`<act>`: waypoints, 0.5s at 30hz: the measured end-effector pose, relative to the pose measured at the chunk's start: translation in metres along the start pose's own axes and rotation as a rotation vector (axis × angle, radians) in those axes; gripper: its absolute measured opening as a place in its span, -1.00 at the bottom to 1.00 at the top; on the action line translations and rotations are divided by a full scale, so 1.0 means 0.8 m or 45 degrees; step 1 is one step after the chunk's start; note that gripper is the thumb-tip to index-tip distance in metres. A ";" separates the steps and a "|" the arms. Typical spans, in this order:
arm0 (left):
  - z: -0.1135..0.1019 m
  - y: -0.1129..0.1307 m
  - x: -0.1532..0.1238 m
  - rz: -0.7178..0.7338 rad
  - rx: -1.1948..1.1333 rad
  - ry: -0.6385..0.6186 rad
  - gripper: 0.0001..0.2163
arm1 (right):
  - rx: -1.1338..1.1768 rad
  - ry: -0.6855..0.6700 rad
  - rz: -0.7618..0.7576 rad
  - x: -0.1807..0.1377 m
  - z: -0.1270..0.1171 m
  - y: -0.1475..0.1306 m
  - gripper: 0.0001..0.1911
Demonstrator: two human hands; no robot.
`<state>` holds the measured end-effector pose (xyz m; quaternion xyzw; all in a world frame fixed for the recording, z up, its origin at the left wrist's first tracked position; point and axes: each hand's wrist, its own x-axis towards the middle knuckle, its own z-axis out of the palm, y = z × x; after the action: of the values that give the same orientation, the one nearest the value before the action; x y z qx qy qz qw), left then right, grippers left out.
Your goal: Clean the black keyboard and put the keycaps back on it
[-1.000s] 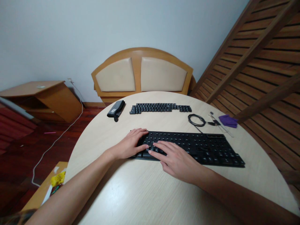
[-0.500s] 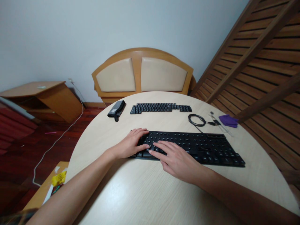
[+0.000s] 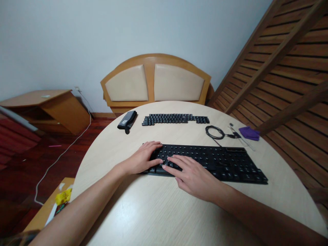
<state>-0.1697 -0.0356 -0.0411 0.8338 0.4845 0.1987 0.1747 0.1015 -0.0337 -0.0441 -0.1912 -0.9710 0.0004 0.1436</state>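
Note:
A black keyboard [image 3: 220, 162] lies across the middle of a round pale wooden table [image 3: 143, 212]. My left hand [image 3: 142, 159] rests on the keyboard's left end, fingers stretched over the keys. My right hand [image 3: 191, 174] lies just right of it, fingers spread flat and pointing left onto the keys. Neither hand holds anything. Behind the keyboard sits a row of loose black keycaps [image 3: 175, 119] laid out in keyboard order.
A grey-black pouch [image 3: 127, 120] lies at the table's far left. A coiled black cable [image 3: 215, 132], thin tools [image 3: 239, 135] and a purple cloth [image 3: 249, 133] sit at the far right. A wooden chair back [image 3: 155, 82] stands behind the table; slatted wood panels lean at the right.

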 end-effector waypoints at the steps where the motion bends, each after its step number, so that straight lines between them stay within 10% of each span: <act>1: 0.000 0.000 0.000 -0.004 0.004 -0.003 -0.50 | 0.004 0.002 -0.002 0.000 0.000 0.000 -0.46; 15: -0.001 0.002 0.000 -0.012 0.007 -0.003 -0.50 | -0.004 -0.019 0.002 0.001 0.000 0.000 -0.46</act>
<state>-0.1686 -0.0368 -0.0398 0.8323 0.4888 0.1954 0.1739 0.1012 -0.0335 -0.0437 -0.1923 -0.9719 0.0005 0.1361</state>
